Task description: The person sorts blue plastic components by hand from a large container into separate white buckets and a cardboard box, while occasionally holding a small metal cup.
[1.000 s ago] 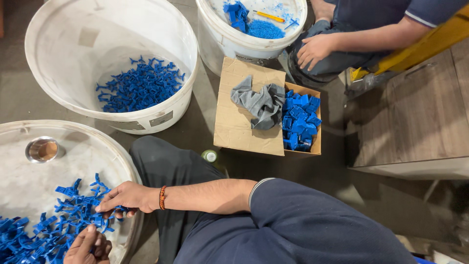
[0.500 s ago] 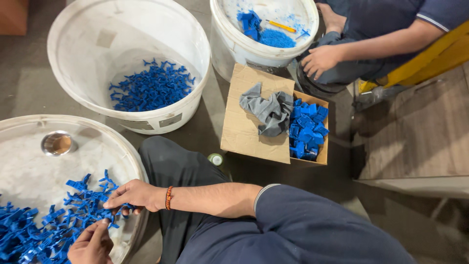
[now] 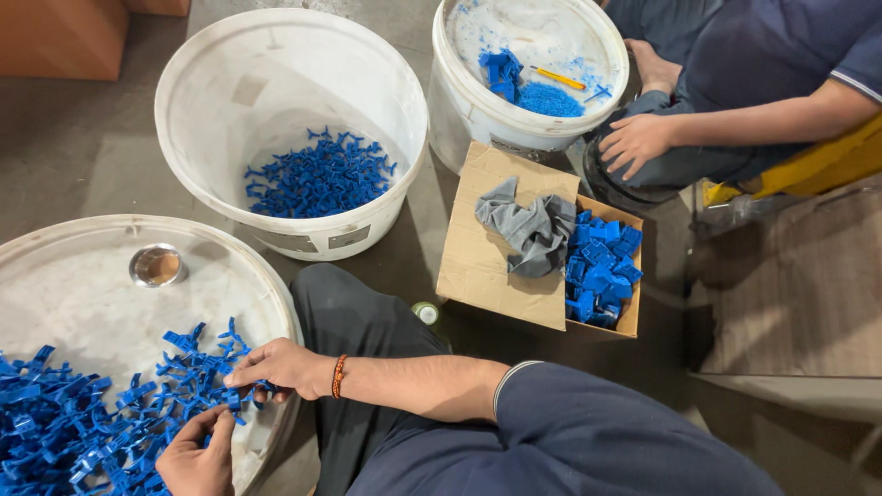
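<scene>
**Both hands in the blue part pile on the drum lid**

Landmark: the round white drum lid [image 3: 110, 303] at lower left.

- Right hand [image 3: 276, 367], orange thread band [image 3: 338, 376] at the wrist, lay palm-down at the lid's near-right rim, fingers curled onto the blue plastic parts [image 3: 101, 413]. Fingertips pinched into the pile; which piece they gripped, can't tell.
- Left hand [image 3: 197, 459] sat just below the right one at the lid's bottom edge, fingers bent into the same pile, touching parts. Closed on one or not: can't tell.
- Parts were a tangled heap covering the lid's lower half. Too many to count. Branched shapes pointing every way, no common long axis readable.
- One round metal cap [image 3: 156, 264] on the lid's upper area, apart from the heap.
- Two white buckets: one [image 3: 276, 64] just above-right of the lid, with a layer of the same blue parts; a second [image 3: 459, 101] further right with blue bits and one yellow-handled tool [image 3: 558, 79].
- One cardboard box [image 3: 487, 266] right of the lid, past the person's knee, holding one grey rag [image 3: 528, 225] and smaller blue pieces [image 3: 602, 266].
- Another person's hand [image 3: 634, 142] rested on their knee beyond the box.
</scene>
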